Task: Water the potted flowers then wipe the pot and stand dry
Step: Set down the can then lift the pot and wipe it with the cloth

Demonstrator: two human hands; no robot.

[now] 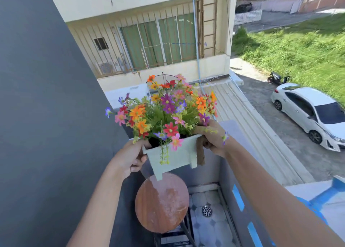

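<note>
Two bare forearms reach into view from the lower edge — no sleeves, no cuffs, no gloves anywhere along them. The left hand [130, 158] shows no ring and no band at the wrist. The right hand [214, 139] is likewise unadorned — no watch or bracelet on the wrist behind it. Fingernails, where they show on the left hand, look short and unpainted. Nothing else of the person is in view.
</note>
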